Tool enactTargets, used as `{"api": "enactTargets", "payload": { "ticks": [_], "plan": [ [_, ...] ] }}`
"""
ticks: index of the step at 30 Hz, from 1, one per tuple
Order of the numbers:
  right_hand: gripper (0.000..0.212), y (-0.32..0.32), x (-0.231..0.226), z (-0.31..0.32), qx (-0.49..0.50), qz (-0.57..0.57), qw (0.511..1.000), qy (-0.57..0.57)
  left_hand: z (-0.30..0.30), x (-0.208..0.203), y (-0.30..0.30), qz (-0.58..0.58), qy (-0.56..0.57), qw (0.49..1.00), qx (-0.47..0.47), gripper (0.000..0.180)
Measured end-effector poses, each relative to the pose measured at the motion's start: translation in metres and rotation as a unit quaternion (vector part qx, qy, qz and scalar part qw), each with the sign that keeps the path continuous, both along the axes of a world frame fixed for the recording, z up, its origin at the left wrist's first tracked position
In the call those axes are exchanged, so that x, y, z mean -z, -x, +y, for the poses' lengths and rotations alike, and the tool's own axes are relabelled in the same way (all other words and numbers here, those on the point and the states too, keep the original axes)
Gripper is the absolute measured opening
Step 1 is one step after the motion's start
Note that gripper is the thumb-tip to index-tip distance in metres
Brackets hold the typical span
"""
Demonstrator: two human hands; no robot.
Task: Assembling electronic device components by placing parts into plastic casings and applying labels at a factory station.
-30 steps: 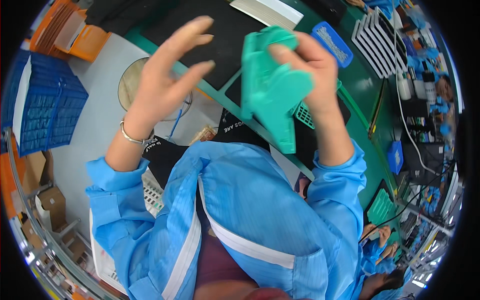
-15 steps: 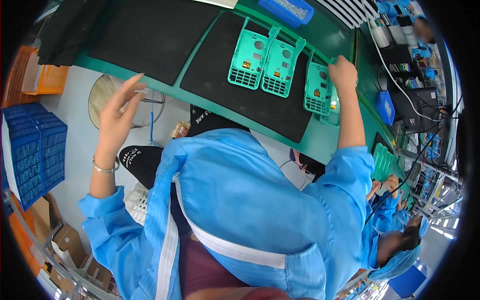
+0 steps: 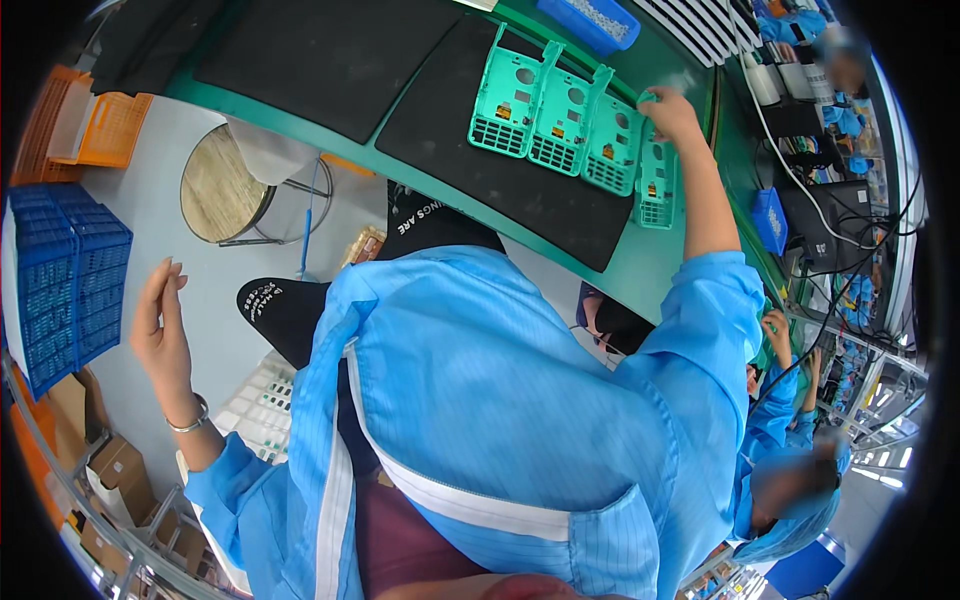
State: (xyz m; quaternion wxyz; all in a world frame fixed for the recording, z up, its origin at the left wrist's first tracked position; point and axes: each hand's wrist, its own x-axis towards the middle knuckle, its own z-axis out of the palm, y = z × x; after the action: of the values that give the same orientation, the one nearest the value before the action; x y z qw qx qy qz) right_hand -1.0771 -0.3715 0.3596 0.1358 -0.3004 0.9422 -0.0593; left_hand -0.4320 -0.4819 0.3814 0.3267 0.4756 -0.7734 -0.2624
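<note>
Several green plastic device housings lie side by side on the black mat, each with a round hole and a grid of small openings. At the right end of the row, my right hand [image 3: 674, 116] has its fingers closed on the upper end of the last housing [image 3: 656, 188]. Close by its left side is another housing [image 3: 610, 145], then one in the middle [image 3: 561, 118] and one at the left end [image 3: 504, 100]. Away from the bench, over the floor at left, my left hand [image 3: 160, 335] is open and empty, its fingers stretched out.
Black mats [image 3: 450, 110] cover part of the green bench [image 3: 330, 135]. A blue bin of small white parts [image 3: 592, 22] stands behind the housings. On the floor at left are a round stool [image 3: 222, 185], blue crates [image 3: 75, 280] and an orange crate [image 3: 110, 130]. A co-worker [image 3: 790, 490] sits at right.
A housing has moved left against the first two. My right hand has shifted slightly up and left, by the last housing. My left hand has swung down and left, away from the bench.
</note>
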Motion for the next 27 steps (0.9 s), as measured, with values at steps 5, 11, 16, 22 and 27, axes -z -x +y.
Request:
{"api": "enactTargets", "payload": {
  "ticks": [5,11,16,22,27],
  "plan": [
    [0.061,0.008,0.012,0.016,0.001,-0.107,0.99,0.088,0.009,-0.001,0.0,-0.049,0.0,0.999,0.007,0.024],
    [0.056,0.001,0.009,0.006,-0.088,0.091,0.992,0.0,0.0,-0.008,-0.018,-0.048,0.024,0.998,0.02,0.023],
    [0.06,-0.002,0.015,-0.001,-0.145,0.147,0.975,0.077,0.037,-0.033,-0.079,-0.086,0.059,0.985,-0.137,0.023],
    [0.055,0.058,0.029,0.008,-0.076,-0.107,0.989,0.065,0.115,-0.052,-0.181,0.14,0.206,0.874,-0.417,0.032],
    [0.057,0.057,-0.024,-0.026,-0.115,0.218,0.965,0.09,0.232,0.008,-0.269,0.324,0.349,0.671,-0.569,0.028]
  ]
}}
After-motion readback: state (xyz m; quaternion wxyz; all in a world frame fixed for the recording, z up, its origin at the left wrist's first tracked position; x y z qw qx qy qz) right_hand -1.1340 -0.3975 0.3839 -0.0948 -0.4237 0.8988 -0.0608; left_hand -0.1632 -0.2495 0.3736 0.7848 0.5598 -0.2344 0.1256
